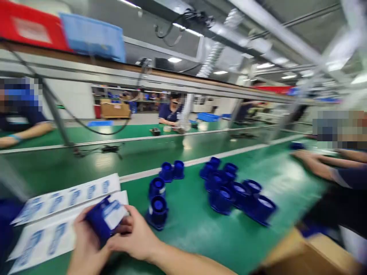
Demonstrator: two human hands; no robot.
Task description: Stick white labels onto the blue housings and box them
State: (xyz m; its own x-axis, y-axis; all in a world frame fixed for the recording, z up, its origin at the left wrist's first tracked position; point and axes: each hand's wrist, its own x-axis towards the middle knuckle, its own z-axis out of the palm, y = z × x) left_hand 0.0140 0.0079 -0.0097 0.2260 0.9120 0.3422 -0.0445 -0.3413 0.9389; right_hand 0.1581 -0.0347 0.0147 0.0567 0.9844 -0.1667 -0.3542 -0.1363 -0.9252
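Observation:
My left hand is closed around a dark blue plastic housing, tilted, above the label sheets. A white label with blue print covers one side of it. My right hand grips the housing from the right, its thumb low and its fingers curled at the label's edge. Some of those fingers are hidden. Beneath and behind my hands lie white sheets of blue-printed labels. Just right of my right hand stands another blue housing, and a similar one behind it bears a white patch.
A cluster of blue housings stands on the green table. A cardboard box is at the lower right. At right, a co-worker's hands rest on the table. Overhead, a shelf carries a red bin and a blue bin.

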